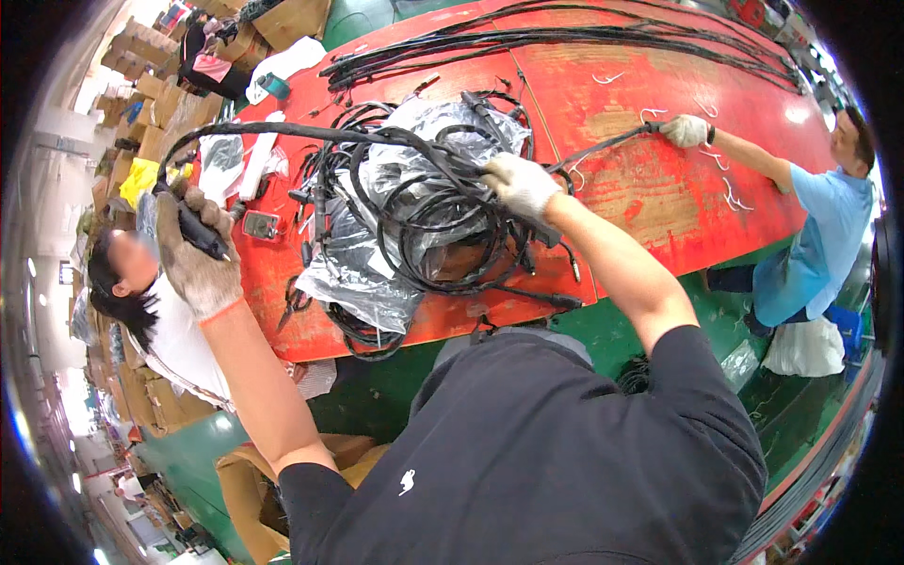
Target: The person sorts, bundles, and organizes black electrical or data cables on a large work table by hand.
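My left hand (200, 264), in a dirty knit glove, is closed around the thick black end of a cable (201, 231) at the table's left side. From there the black cable bundle (282, 130) arches up and across to my right hand (524, 185). That gloved hand is closed on the bundle above a heap of coiled black cables (443, 226). Crumpled clear plastic bags (363, 299) lie among and under the coils. Farther right, a co-worker's gloved hand (686, 131) grips a black cable (612, 144) that runs toward the heap.
More long black cables (565, 38) stretch along the far side of the red table (650, 212). Several white ties (734, 195) are scattered at right. A red handheld meter (262, 225) and a teal bottle (274, 86) lie at left. Another person (127, 268) is close beside my left arm. A cardboard box (240, 480) stands below.
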### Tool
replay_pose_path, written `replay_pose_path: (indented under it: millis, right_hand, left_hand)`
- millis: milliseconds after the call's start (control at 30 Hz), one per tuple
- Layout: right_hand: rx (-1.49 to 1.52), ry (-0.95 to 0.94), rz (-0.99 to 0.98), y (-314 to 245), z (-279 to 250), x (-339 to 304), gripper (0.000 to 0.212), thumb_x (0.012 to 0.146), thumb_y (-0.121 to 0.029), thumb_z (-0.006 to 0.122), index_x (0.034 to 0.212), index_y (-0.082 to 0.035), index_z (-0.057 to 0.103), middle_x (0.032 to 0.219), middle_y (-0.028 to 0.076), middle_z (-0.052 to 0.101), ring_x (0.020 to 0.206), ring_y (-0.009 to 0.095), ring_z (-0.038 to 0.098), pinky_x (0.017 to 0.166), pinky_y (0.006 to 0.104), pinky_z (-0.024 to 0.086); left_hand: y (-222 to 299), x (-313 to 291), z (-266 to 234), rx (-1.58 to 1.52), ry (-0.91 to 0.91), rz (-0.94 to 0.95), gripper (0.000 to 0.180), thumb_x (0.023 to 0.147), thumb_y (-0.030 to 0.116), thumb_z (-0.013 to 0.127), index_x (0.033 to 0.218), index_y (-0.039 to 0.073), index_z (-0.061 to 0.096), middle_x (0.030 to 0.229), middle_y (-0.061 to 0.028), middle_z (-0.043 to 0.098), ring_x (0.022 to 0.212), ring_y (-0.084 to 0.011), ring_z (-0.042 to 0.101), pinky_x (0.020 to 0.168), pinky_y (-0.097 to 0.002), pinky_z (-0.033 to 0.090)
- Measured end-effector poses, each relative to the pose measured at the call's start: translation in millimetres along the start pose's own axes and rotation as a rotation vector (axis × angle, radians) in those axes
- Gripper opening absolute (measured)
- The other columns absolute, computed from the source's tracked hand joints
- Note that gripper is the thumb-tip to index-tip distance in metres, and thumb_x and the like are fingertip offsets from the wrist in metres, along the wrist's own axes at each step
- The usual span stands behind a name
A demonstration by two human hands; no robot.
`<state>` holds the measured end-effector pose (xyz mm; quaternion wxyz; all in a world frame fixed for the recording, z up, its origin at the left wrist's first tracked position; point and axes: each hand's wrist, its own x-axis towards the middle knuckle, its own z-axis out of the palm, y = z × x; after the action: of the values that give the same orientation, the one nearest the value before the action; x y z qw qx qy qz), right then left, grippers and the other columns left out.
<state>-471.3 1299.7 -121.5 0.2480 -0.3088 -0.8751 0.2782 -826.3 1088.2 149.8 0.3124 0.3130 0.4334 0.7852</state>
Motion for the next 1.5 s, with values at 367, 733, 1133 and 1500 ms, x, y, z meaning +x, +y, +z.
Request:
replay_pose_path:
  millis: [367, 733, 1133, 1500]
  right_hand:
    - [-0.513, 0.465, -0.198, 29.6, -265.3, -128.2, 0.018, 0.082, -0.012, 0.08, 0.095, -0.007, 0.069, 0.091, 0.011, 0.067, 0.092, 0.033, 0.064, 0.086, 0.0444, 0.05]
    - [-0.382, -0.034, 0.358, 24.9, -264.1, -179.9, 0.037, 0.088, -0.015, 0.061, 0.125, -0.011, 0.065, 0.114, 0.017, 0.072, 0.107, 0.037, 0.069, 0.093, 0.044, 0.055]
    - [-0.449, -0.4, 0.742, 28.4, -172.5, -181.0, 0.052, 0.091, -0.052, 0.063, 0.111, -0.005, 0.073, 0.102, 0.023, 0.074, 0.096, 0.037, 0.072, 0.086, 0.0464, 0.056]
    - [0.624, 0.734, 0.356, 41.3, -353.3, -293.7, 0.021, 0.089, -0.011, 0.071, 0.105, 0.001, 0.074, 0.09, 0.002, 0.072, 0.081, 0.009, 0.064, 0.074, 0.0243, 0.051]
  left_hand:
    - [-47.7, 28.3, -102.2, -0.022, 0.447, -0.135, 0.028, 0.102, 0.035, 0.063, 0.101, 0.007, 0.06, 0.078, 0.0001, 0.06, 0.061, -0.0123, 0.056, 0.053, -0.0265, 0.05]
    - [-47.3, 0.9, 24.4, 0.23, 0.016, 0.022, 0.031, 0.103, 0.033, 0.062, 0.117, 0.005, 0.065, 0.084, 0.0, 0.062, 0.066, -0.0104, 0.057, 0.058, -0.0259, 0.046]
    - [-89.2, -39.5, 111.0, 0.501, -0.191, -0.043, 0.039, 0.102, 0.039, 0.062, 0.118, 0.004, 0.067, 0.085, -0.0007, 0.066, 0.065, -0.0087, 0.059, 0.057, -0.0233, 0.047]
    - [-179.4, -21.6, 80.6, 0.51, -0.095, -0.356, 0.029, 0.101, 0.035, 0.062, 0.096, 0.007, 0.069, 0.073, -0.0011, 0.062, 0.057, -0.0114, 0.057, 0.052, -0.0277, 0.05]
